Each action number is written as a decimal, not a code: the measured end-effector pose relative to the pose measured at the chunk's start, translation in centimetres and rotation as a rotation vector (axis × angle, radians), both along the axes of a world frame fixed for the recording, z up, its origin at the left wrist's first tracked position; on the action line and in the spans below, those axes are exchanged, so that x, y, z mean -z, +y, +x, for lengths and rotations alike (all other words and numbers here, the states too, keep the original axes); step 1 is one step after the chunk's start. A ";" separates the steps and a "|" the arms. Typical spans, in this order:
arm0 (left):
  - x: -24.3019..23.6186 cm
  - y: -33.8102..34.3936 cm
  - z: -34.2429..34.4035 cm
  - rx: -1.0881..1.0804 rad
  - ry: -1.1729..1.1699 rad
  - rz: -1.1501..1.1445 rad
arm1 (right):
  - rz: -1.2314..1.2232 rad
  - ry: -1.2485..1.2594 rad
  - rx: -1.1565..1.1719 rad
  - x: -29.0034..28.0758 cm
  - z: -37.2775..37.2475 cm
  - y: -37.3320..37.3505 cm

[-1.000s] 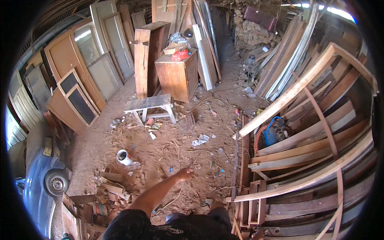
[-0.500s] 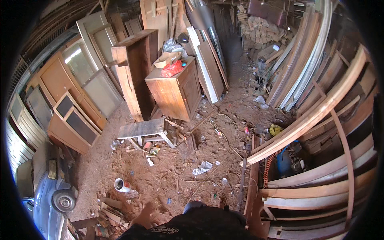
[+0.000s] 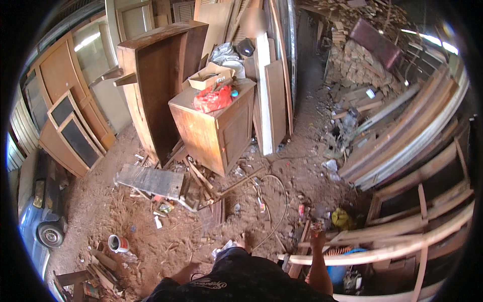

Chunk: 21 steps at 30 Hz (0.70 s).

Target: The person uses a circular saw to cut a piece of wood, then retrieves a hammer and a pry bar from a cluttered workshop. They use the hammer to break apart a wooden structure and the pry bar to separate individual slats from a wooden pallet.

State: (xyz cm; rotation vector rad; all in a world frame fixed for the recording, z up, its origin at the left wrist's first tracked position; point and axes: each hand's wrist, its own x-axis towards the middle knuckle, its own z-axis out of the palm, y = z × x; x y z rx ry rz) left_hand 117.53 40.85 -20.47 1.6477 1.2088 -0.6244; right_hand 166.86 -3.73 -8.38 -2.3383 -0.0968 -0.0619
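Note:
My right hand is out at the lower right, closed around something small that I cannot make out, beside a yellow object on the ground. Below it, long pale timber crosses near my forearm. My left hand is low beside my dark-clothed body, its fingers hidden or too small to tell. My bare toes show on the dusty, littered dirt floor.
Ahead stand a wooden cabinet topped with a red bag, an upright wooden frame and a low bench. Doors lean left, above a blue car. Boards, an orange hose and a bucket lie around.
The view has advanced toward the cabinet and bench. My left arm has dropped back from its forward reach, and my right hand has appeared at the right, raised beside the timber.

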 end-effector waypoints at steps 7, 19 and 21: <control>-9.3 24.2 28.7 -0.394 -0.693 0.349 | -0.312 -0.265 -0.171 1.7 22.2 15.6; -1.8 22.6 36.6 -0.623 -0.347 0.540 | 0.183 -0.350 -0.593 -6.4 62.1 60.6; 0.1 14.8 38.9 -0.800 -0.187 0.237 | 0.399 -0.285 -0.831 -7.8 66.4 67.8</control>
